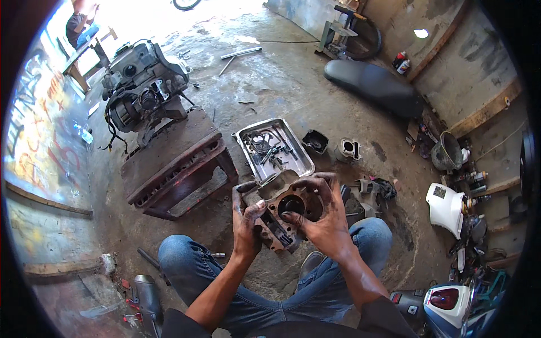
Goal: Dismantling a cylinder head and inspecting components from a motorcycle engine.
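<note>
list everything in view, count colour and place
metal casting: 1, brownish, in both hands
tray: 1, silver, floor ahead
loose parts: several, dark, in tray
hollow part: 1, black, right of tray
small cylinder: 1, silver, farther right
engine: 1, grey, on stand
stand: 1, brown, left
rods: 2, silver, upper centre
seat: 1, black, upper right
wheels: 2, black, along top
bottle: 1, clear, left wall
bucket: 1, grey, right
panel: 1, white, right
bodywork: 1, white and blue, lower right
canister: 1, grey, lower left
clutter: many, mixed, right wall
seated person: 1, dark top, upper left
left hand: 1, blackened, on casting
right hand: 1, blackened, on casting
legs: 2, blue jeans, lower centre
</note>
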Demonstrator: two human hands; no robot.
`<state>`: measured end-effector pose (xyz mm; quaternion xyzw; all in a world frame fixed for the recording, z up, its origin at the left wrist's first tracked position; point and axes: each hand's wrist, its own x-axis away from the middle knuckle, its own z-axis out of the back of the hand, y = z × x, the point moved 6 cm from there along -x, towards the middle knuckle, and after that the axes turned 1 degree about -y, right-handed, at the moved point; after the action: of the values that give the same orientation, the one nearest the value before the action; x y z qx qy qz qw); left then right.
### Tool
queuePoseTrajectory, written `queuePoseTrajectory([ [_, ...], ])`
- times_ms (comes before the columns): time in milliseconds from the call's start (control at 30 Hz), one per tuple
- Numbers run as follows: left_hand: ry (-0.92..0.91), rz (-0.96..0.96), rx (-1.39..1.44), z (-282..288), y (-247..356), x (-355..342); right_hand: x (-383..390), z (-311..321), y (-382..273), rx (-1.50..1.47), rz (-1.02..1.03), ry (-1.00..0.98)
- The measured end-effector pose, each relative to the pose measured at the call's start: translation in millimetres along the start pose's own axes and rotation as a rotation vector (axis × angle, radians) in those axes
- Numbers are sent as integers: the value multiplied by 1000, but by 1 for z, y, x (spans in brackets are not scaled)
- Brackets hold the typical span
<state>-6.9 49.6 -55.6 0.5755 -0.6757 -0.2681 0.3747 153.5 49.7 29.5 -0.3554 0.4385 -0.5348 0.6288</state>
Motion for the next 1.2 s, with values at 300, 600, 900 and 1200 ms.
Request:
queuePoseTrajectory([
  [300,-20,13,-54,-4,-1,2,2,7,-12,191,15,33],
  [600,-10,88,15,-1,-10,0,5,6,-13,244,91,-89],
  [900,-19,41,-69,0,-3,-3,10,16,-37,602,347,-46],
  [1200,-37,31,-48,7,-8,-1,12,10,-29,494,330,-46],
])
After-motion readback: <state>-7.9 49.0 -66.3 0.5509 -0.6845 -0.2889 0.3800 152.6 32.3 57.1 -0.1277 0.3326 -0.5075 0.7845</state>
